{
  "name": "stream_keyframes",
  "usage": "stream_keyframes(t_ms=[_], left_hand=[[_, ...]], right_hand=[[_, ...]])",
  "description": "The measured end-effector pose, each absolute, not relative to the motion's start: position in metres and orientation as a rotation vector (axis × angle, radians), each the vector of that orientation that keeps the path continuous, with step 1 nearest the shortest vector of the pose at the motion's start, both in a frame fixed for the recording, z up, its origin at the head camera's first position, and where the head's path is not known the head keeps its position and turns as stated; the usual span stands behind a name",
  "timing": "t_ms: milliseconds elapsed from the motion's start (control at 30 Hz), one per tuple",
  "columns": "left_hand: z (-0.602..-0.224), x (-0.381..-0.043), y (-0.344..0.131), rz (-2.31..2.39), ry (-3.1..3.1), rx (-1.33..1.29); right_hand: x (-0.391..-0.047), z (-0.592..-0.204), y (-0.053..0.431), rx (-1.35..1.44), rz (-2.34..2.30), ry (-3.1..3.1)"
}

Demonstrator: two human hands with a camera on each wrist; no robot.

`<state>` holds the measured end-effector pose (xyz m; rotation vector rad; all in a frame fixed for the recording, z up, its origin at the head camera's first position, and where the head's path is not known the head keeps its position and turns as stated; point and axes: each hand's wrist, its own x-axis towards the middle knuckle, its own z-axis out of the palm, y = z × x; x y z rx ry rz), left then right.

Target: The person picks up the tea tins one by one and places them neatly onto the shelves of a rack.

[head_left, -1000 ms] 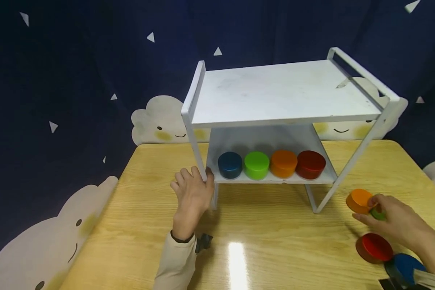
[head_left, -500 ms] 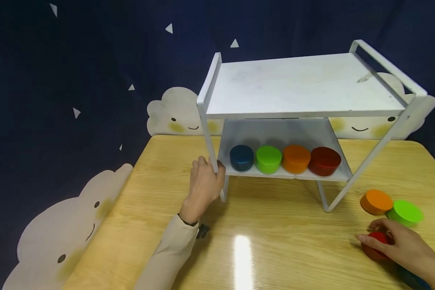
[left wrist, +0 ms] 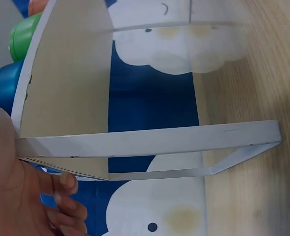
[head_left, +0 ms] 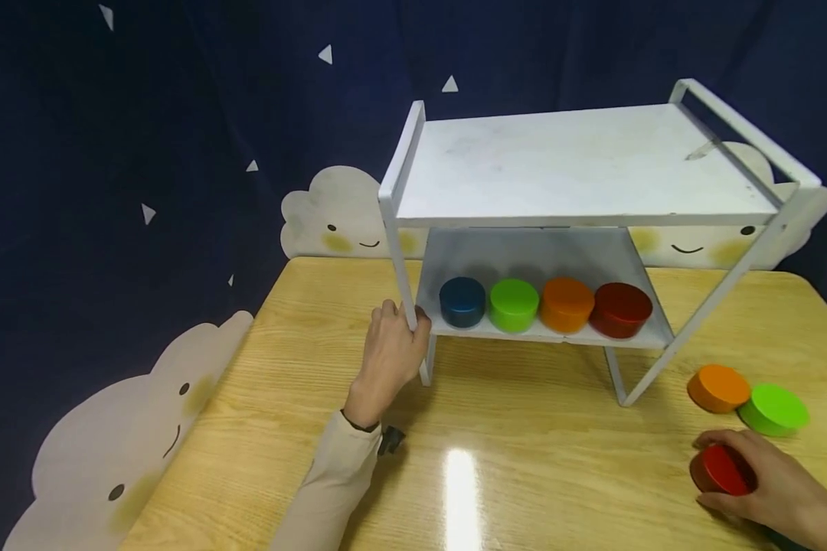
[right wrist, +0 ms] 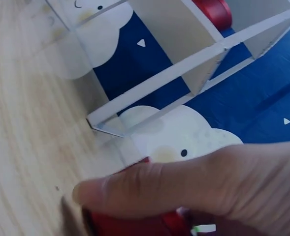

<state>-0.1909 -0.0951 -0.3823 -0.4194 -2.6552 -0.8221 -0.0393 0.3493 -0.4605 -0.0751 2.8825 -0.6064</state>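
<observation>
A white two-tier shelf rack (head_left: 586, 168) stands on the wooden table. My left hand (head_left: 389, 352) grips its front left post at the lower tier, thumb on the inner side; in the left wrist view the fingers (left wrist: 68, 206) bend behind the post. At the right, my right hand (head_left: 775, 482) holds a short red cylinder (head_left: 720, 468) by its sides, low at the tabletop. From the right wrist the thumb lies across this red cylinder (right wrist: 125, 226), and the other fingers are mostly hidden.
On the lower tier stand a blue cylinder (head_left: 462, 302), a green one, an orange one and a dark red cylinder (head_left: 622, 310) in a row. Behind the right hand lie an orange cylinder (head_left: 719, 388) and a green cylinder (head_left: 774, 409). A dark curtain hangs behind.
My right hand has moved from the orange and green cylinders on the table to the red one and grips it. The left hand has closed round the post. The view has shifted.
</observation>
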Motion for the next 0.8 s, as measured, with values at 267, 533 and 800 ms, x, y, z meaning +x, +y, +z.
stream_keyframes(t_ms=[267, 533, 800], left_hand=[[-0.376, -0.184, -0.093, -0.625, -2.709, -0.331], [-0.369, -0.18, -0.091, -0.645, -2.829, -0.246], [-0.368, -0.177, -0.091, -0.671, -2.843, -0.192]], right_hand=[[-0.033, -0.458, 0.353, -0.085, -0.638, 2.915], [-0.033, -0.453, 0.348, 0.012, -0.717, 3.16], [-0.032, -0.442, 0.342, 0.209, -0.788, 3.309]])
